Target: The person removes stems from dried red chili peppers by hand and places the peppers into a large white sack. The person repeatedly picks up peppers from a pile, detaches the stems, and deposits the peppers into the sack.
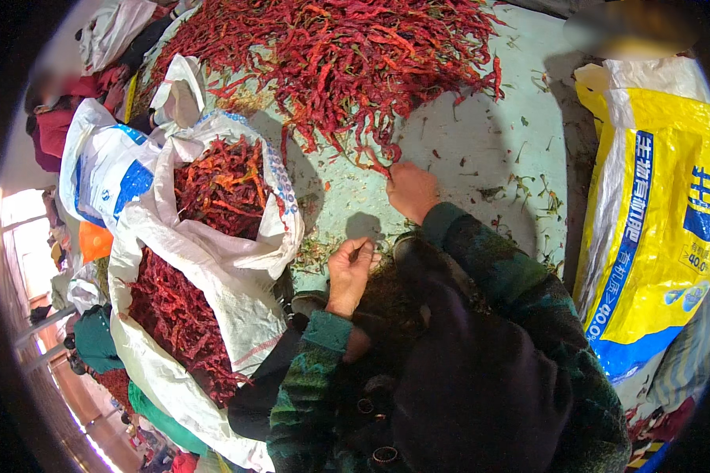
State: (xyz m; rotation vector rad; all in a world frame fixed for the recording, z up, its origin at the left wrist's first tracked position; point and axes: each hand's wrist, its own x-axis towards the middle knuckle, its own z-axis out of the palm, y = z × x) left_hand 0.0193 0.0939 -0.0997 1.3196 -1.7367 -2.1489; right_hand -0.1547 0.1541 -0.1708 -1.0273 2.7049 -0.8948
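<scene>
A large heap of dried red chili peppers covers the far part of a pale board. At the near edge of that heap, my right hand is closed on a red chili pepper. Closer to my body is my left hand, thumb and fingertips drawn together above loose stems; whether something small is between them is unclear. To its left, a white woven sack holds deep-red chilies. Brighter red-orange chilies fill another white sack opening just beyond.
Right of the board stands a yellow and blue printed woven sack. Green stems and bits lie scattered over the board. Another person's red sleeve shows at the upper left; someone else is at the upper right edge. My shoe is beside the sack.
</scene>
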